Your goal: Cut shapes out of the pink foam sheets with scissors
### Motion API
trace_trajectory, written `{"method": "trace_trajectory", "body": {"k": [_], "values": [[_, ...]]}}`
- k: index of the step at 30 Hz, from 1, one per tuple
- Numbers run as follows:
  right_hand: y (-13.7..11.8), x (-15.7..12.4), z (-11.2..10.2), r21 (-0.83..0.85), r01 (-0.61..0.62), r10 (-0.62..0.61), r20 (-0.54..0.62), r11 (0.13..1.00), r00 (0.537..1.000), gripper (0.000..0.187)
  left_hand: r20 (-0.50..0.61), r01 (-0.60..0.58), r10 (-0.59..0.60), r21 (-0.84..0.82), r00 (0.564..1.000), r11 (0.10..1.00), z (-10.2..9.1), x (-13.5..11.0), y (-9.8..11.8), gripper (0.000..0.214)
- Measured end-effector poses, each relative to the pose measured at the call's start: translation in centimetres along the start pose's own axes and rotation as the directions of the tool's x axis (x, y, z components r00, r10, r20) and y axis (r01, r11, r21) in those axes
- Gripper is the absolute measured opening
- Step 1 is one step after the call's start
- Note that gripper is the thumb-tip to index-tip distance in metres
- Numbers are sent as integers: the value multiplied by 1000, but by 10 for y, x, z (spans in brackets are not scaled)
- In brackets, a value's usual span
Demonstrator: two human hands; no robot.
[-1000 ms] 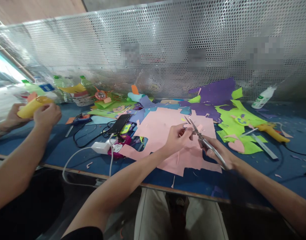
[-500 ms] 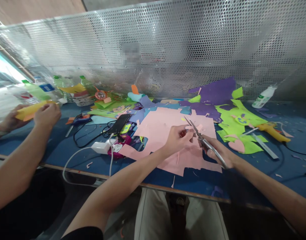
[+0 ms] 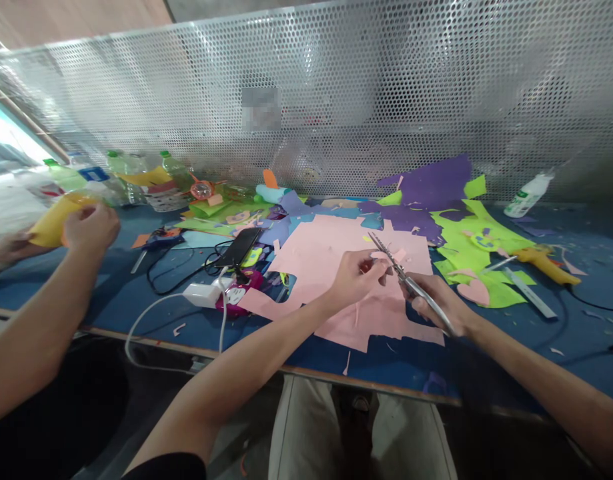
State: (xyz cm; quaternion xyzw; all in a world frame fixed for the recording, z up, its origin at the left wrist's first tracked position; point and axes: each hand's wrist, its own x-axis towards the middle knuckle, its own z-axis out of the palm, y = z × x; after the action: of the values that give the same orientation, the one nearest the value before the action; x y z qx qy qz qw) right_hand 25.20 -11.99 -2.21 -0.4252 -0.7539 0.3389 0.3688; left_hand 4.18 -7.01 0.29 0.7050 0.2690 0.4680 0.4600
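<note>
My right hand [image 3: 433, 300] is closed round the handles of a pair of scissors [image 3: 400, 269], whose blades point up and to the left. My left hand [image 3: 359, 277] pinches a small pink piece [image 3: 380, 255] right beside the blades. Part of that piece lies behind the scissors, so its full shape is hidden. Beneath both hands a large pink sheet [image 3: 311, 247] with cut, notched edges is spread on the blue table. A pink heart [image 3: 473, 292] rests on lime green sheet material [image 3: 511, 233] to the right of my right hand.
A yellow glue gun [image 3: 549, 262], a cutter knife [image 3: 531, 293] and a white bottle [image 3: 529, 195] are on the right. Purple sheets [image 3: 431, 183] lie behind. To the left are a phone [image 3: 240, 247], a power strip [image 3: 241, 293] with cables, and a co-worker's hands holding a yellow piece [image 3: 56, 223].
The scissor blades have drawn closer together at the small pink piece. My left hand has barely moved. The co-worker's yellow piece has tilted and shows a broader face.
</note>
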Motion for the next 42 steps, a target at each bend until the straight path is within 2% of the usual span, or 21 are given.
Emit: {"method": "trace_trajectory", "body": {"k": [5, 8, 11, 14, 17, 25, 31, 42], "values": [[11, 4, 3, 75, -128, 136, -119, 989, 983, 42, 0, -21, 21, -2, 1000, 1000, -6, 2, -5, 35], [19, 5, -1, 135, -46, 65, -140, 990, 988, 39, -14, -31, 32, 18, 999, 999, -9, 4, -10, 37], [25, 5, -6, 85, 33, -28, -58, 996, 998, 42, -11, -25, 25, 41, 1000, 999, -9, 4, -12, 42], [25, 4, -9, 15, 32, -33, 79, 999, 996, 45, -6, -51, 52, 89, 999, 995, -8, 4, -11, 43], [22, 4, -8, 27, 34, -38, 144, 999, 989, 48, 8, -60, 60, 160, 998, 985, -7, 2, -7, 44], [3, 1, -10, 65, 60, -69, 158, 996, 985, 54, 48, -30, 19, 238, 999, 971, -6, 0, 0, 47], [3, 1, -12, 16, 63, -64, 163, 998, 985, 53, 42, -49, 42, 187, 998, 981, -5, 0, -3, 50], [-1, 0, -11, 13, 59, -60, 162, 998, 985, 54, 98, 3, -18, 150, 995, 989, -7, 2, -1, 51]]}}
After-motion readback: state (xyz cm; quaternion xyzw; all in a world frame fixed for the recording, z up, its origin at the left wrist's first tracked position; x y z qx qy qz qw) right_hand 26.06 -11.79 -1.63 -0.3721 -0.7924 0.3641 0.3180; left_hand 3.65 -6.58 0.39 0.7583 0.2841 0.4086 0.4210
